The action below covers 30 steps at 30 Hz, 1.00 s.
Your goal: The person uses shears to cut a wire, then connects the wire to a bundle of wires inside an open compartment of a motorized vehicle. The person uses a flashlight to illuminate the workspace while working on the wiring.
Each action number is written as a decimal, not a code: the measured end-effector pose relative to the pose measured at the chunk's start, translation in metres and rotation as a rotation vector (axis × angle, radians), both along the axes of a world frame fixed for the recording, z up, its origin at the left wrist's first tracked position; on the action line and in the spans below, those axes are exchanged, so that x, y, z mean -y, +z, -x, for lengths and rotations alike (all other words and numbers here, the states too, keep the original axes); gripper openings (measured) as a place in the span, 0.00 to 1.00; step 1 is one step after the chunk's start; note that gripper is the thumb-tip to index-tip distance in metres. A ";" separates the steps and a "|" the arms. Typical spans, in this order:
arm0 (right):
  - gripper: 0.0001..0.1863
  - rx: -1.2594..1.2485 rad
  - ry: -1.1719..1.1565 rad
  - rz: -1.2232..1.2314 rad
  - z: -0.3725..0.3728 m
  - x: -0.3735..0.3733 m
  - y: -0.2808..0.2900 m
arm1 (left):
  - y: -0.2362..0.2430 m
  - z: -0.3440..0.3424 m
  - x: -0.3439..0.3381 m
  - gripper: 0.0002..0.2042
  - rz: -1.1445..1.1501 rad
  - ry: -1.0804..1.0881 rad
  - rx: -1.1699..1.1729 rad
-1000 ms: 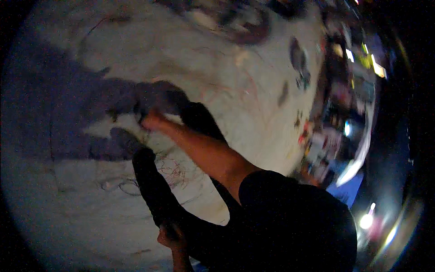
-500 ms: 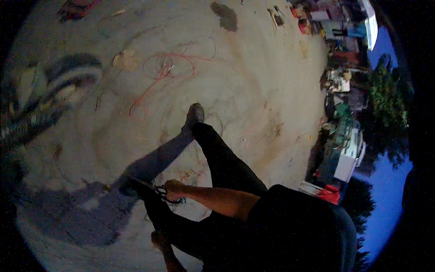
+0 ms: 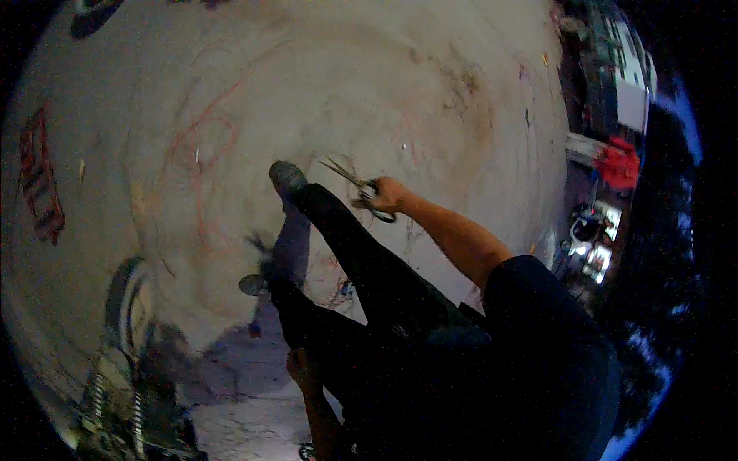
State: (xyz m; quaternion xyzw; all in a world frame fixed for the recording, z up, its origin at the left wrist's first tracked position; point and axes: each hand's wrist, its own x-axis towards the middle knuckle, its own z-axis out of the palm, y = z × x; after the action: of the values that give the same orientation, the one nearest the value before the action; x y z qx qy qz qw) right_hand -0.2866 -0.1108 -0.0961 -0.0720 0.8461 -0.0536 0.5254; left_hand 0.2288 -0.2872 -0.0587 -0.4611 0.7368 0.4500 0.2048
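My right hand (image 3: pixel 388 196) grips a large pair of scissors (image 3: pixel 347 176), its open blades pointing up and left beside my right shoe (image 3: pixel 287 178). The arm stretches out from my dark short sleeve over the pale ground (image 3: pixel 384 84). Low in the view, my left hand (image 3: pixel 302 369) hangs by my dark trouser leg with curled fingers; whatever they hold, if anything, is hidden in shadow. My left shoe (image 3: pixel 253 284) shows farther back. Thin reddish wires or lines (image 3: pixel 207 138) lie on the ground in front of my feet.
A two-wheeled vehicle (image 3: pixel 123 323) is at the lower left. A red and black object (image 3: pixel 42 177) lies on the left. Along the right edge are a white box-like object (image 3: pixel 632 106), a red item (image 3: pixel 619 161), clutter and dark trees (image 3: pixel 653 323).
The view has swung, and the vehicle appears lower. Since half a second ago my right hand, still holding the scissors, has risen up and right, away from beside my left leg.
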 end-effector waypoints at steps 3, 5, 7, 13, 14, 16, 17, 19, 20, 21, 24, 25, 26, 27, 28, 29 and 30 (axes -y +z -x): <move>0.44 0.065 -0.073 -0.260 -0.077 -0.131 -0.008 | -0.038 -0.013 0.034 0.14 0.230 -0.330 -0.360; 0.43 0.060 -0.047 -0.487 -0.121 -0.179 0.000 | -0.066 -0.027 0.064 0.12 -0.062 -0.129 -0.425; 0.41 0.096 -0.060 -0.531 -0.176 -0.203 0.010 | -0.071 -0.048 0.095 0.12 -0.232 0.080 -0.235; 0.28 0.401 -0.398 -0.520 -0.392 -0.226 0.027 | -0.051 -0.051 0.228 0.15 -0.133 -0.239 0.069; 0.29 0.491 -0.260 -0.363 -0.436 -0.236 0.002 | -0.051 -0.063 0.237 0.15 -0.122 -0.243 0.097; 0.28 0.543 -0.541 -0.042 -0.521 -0.230 0.002 | -0.035 -0.067 0.267 0.16 -0.062 -0.341 0.121; 0.19 0.674 -0.772 -0.372 -0.595 -0.225 -0.020 | -0.054 -0.079 0.269 0.17 -0.093 -0.411 0.131; 0.10 0.811 -0.978 -0.506 -0.660 -0.197 -0.058 | -0.054 -0.068 0.302 0.18 -0.032 -0.535 0.099; 0.16 0.483 -0.858 -0.127 -0.669 -0.173 -0.079 | -0.067 -0.033 0.320 0.18 -0.001 -0.595 0.052; 0.23 0.167 -0.678 0.166 -0.672 -0.175 -0.112 | -0.101 -0.018 0.318 0.18 -0.032 -0.612 0.027; 0.27 0.152 -0.663 0.174 -0.612 -0.200 -0.154 | -0.088 0.022 0.273 0.21 -0.314 -0.222 0.257; 0.28 0.174 -0.673 0.166 -0.605 -0.201 -0.152 | -0.078 0.035 0.261 0.20 -0.265 -0.255 0.195; 0.30 0.172 -0.784 0.109 -0.571 -0.183 -0.155 | -0.081 0.071 0.253 0.19 -0.160 -0.383 0.065; 0.32 0.215 -0.855 0.094 -0.529 -0.173 -0.116 | -0.052 0.086 0.244 0.18 -0.042 -0.451 -0.029; 0.30 0.211 -0.899 0.026 -0.506 -0.169 -0.097 | -0.046 0.111 0.234 0.17 0.004 -0.514 -0.109; 0.28 0.199 -0.923 -0.035 -0.473 -0.165 -0.083 | -0.039 0.130 0.223 0.16 0.049 -0.547 -0.187; 0.22 0.147 -0.904 -0.110 -0.445 -0.164 -0.079 | -0.033 0.150 0.213 0.15 0.078 -0.567 -0.262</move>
State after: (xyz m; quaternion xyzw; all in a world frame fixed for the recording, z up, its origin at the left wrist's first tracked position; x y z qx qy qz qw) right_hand 0.1584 0.0537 -0.1748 0.3363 0.7548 -0.2372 0.5108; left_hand 0.0790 -0.5004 -0.0916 -0.1828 0.8728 0.4022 0.2075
